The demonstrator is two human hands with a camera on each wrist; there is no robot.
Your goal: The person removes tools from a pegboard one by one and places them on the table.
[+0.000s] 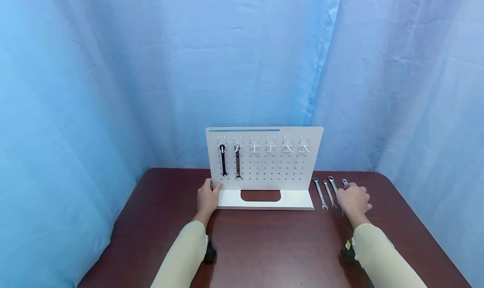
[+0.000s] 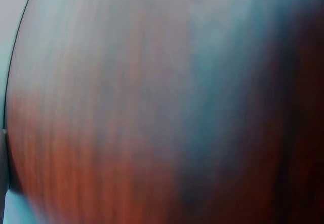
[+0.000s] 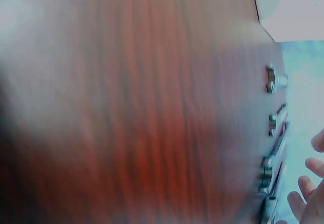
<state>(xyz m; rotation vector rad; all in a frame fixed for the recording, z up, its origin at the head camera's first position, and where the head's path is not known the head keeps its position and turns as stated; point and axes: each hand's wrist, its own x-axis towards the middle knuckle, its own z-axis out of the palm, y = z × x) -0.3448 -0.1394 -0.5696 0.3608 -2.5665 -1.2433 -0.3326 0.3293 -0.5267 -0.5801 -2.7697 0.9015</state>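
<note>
A white pegboard (image 1: 264, 166) stands on its base at the back of the table. A black combination wrench (image 1: 223, 162) and a silver one (image 1: 238, 164) hang from its two leftmost hooks. My left hand (image 1: 207, 199) grips the board's lower left edge, thumb in front; the left wrist view shows only blurred wood. Several silver combination wrenches (image 1: 320, 194) lie side by side right of the board. Over the rightmost wrench (image 1: 344, 181) is my right hand (image 1: 354, 200), partly covering it. In the right wrist view its fingers (image 3: 305, 187) are spread apart beside the wrench ends, with nothing visible between them.
White hooks (image 1: 270, 148) line the upper part of the board. The dark red-brown table (image 1: 272, 246) reaches toward me. Light blue curtains (image 1: 227, 69) surround its back and sides. A black device (image 1: 209, 251) sits under each cream sleeve (image 1: 185, 250).
</note>
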